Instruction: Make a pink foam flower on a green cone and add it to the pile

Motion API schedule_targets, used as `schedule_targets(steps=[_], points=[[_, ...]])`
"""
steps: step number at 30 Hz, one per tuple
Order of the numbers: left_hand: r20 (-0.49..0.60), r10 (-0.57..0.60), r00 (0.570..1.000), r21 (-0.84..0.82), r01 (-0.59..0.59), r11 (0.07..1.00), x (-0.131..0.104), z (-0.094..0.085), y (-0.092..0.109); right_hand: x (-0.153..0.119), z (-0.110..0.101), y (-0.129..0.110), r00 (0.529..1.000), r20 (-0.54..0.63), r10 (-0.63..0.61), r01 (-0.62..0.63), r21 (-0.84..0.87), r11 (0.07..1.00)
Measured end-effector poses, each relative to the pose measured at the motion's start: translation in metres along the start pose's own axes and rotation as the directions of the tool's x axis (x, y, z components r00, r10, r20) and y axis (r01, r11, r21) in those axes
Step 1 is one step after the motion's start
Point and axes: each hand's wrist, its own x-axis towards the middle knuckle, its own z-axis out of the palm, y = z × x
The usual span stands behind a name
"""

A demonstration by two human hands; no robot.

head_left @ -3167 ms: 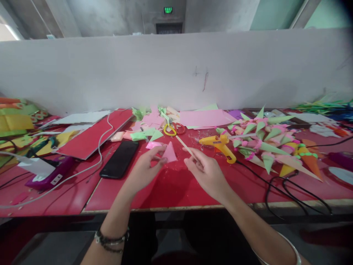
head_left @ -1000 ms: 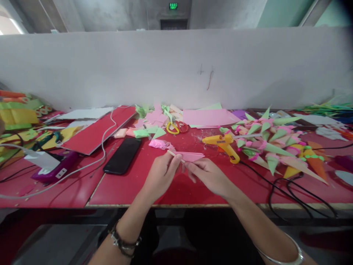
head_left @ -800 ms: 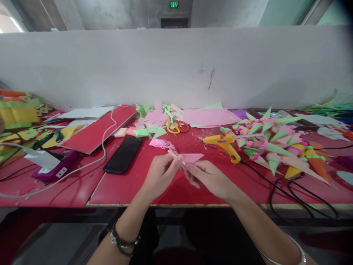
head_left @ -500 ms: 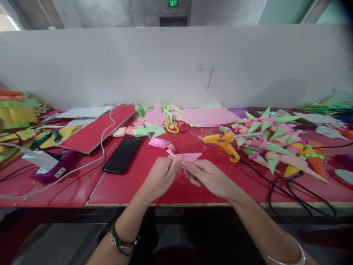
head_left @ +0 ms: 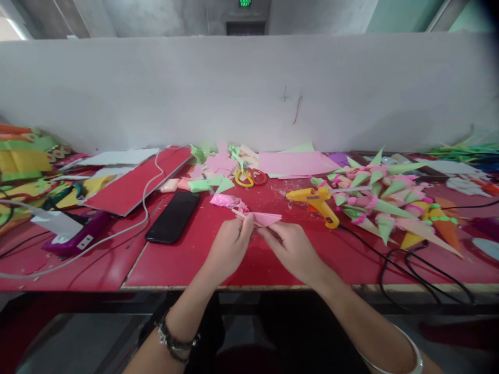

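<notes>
The pink piece [head_left: 268,219] that I held looked like paper, matt and smooth, and the stick [head_left: 237,213] with it like bare wood. My red surface [head_left: 249,267] was smooth, with a weak shine. The yellow glue gun [head_left: 322,204] seemed of plastic; the black phone [head_left: 173,217] was glossy.

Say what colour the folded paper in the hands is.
Pink; the folded paper shows best in the head view.
</notes>
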Motion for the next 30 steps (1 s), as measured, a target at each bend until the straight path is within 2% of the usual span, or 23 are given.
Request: schedule_targets(steps=[5, 7, 9, 11, 14, 17, 19, 21, 24, 26, 28, 30], points=[[0.017, -0.012, 1.000, -0.047, 0.013, 0.999, 0.002, 0.001, -0.002, 0.001, 0.000, -0.003, 0.998, 0.047, 0.037, -0.025, -0.234, 0.972], [0.029, -0.012, 0.999, -0.067, 0.014, 0.998, 0.002, 0.001, -0.002, 0.001, -0.001, -0.004, 0.998, 0.055, 0.030, -0.017, -0.223, 0.975], [0.040, 0.001, 0.999, -0.092, 0.003, 0.996, 0.001, 0.000, -0.002, 0.000, -0.004, -0.006, 0.998, 0.061, 0.025, -0.020, -0.085, 0.996], [0.060, 0.052, 0.997, -0.126, -0.044, 0.991, 0.000, -0.003, -0.002, -0.001, -0.008, -0.007, 0.994, 0.093, 0.055, -0.068, 0.140, 0.988], [0.106, 0.175, 0.979, -0.162, -0.156, 0.974, -0.001, -0.010, -0.003, -0.002, -0.016, -0.008, 0.958, 0.263, 0.113, -0.224, 0.442, 0.869], [0.169, 0.240, 0.956, -0.174, -0.210, 0.962, 0.000, -0.014, -0.003, -0.002, -0.022, -0.007, 0.899, 0.432, 0.067, -0.323, 0.554, 0.767], [0.198, 0.242, 0.950, -0.189, -0.206, 0.960, 0.001, -0.015, -0.003, -0.002, -0.025, -0.007, 0.885, 0.465, 0.029, -0.322, 0.565, 0.760], [0.199, 0.227, 0.953, -0.202, -0.187, 0.961, 0.001, -0.013, -0.004, -0.002, -0.026, -0.007, 0.891, 0.454, 0.020, -0.298, 0.551, 0.779], [0.164, 0.187, 0.969, -0.208, -0.151, 0.966, 0.003, -0.009, -0.005, -0.002, -0.022, -0.007, 0.918, 0.390, 0.069, -0.254, 0.445, 0.859], [0.136, 0.156, 0.978, -0.199, -0.127, 0.972, 0.004, -0.007, -0.005, -0.001, -0.017, -0.008, 0.956, 0.277, 0.096, -0.192, 0.345, 0.919], [0.109, 0.139, 0.984, -0.185, -0.117, 0.976, 0.005, -0.005, -0.005, 0.000, -0.013, -0.009, 0.986, 0.153, 0.066, -0.108, 0.285, 0.952], [0.075, 0.144, 0.987, -0.173, -0.129, 0.976, 0.005, -0.004, -0.005, 0.001, -0.010, -0.010, 0.996, 0.084, 0.016, -0.038, 0.274, 0.961]])
